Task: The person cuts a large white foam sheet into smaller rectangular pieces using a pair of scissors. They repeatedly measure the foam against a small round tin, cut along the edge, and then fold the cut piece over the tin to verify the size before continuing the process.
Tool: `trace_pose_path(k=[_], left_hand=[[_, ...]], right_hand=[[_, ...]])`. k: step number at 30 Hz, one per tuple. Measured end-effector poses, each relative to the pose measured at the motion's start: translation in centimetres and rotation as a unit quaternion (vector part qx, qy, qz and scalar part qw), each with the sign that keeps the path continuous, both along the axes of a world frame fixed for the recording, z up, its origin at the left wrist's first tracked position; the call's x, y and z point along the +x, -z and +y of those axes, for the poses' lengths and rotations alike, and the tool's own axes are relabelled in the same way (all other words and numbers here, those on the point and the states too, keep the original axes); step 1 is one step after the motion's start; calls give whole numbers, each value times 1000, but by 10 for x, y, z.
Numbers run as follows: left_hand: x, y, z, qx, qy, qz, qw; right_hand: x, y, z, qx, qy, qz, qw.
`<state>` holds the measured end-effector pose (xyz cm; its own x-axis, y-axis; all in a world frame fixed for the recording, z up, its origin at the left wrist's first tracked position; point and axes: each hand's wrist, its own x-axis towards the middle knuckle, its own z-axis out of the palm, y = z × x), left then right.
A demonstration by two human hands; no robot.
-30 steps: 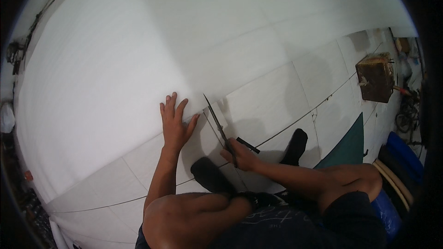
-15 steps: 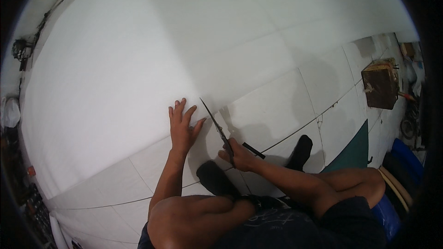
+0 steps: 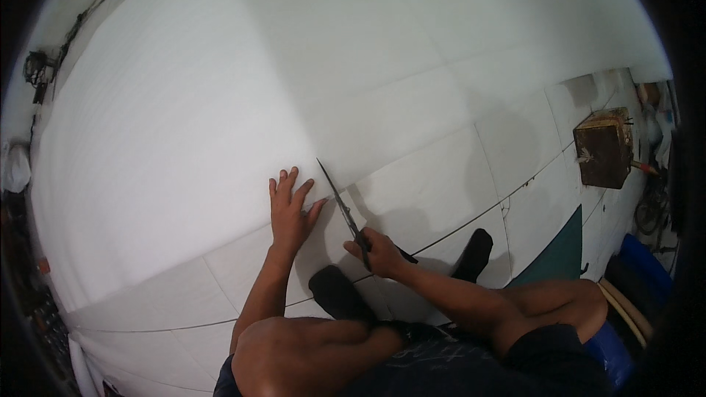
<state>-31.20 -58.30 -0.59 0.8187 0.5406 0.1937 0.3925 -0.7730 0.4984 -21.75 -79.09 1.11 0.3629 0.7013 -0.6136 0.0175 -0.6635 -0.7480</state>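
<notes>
A large, thin white sheet (image 3: 162,140) lies over the tiled floor; its left part looks more opaque, and tile lines show through its right part. My left hand (image 3: 289,215) rests on the sheet's near edge, fingers spread and holding nothing. Just to the right, my right hand (image 3: 382,254) grips dark scissors (image 3: 340,200) by the handles. Their blades point away from me across the sheet's edge, beside my left thumb. Whether the blades are parted I cannot tell. A black strip (image 3: 407,256) lies on the floor, partly hidden by my right hand.
My feet in black socks (image 3: 338,294) are on the tiles close to the hands. At the right stand a brown box (image 3: 604,151), a green triangular piece (image 3: 550,254) and several rolls (image 3: 629,301). Dark clutter (image 3: 55,331) lines the left edge.
The view has shifted slightly. My right hand and the scissors have moved a little forward over the sheet's edge, covering more of the black strip. My left hand stays spread on the sheet.
</notes>
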Motion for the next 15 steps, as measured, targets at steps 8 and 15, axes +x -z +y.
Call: trace_pose_path(k=[8, 15], left_hand=[[-3, 4, 2, -1, 16, -14, 1000], [-3, 3, 4, -2, 20, 0, 1000]], right_hand=[[2, -4, 24, 73, 47, -34, 996], [22, -5, 62, 54, 50, -37, 997]])
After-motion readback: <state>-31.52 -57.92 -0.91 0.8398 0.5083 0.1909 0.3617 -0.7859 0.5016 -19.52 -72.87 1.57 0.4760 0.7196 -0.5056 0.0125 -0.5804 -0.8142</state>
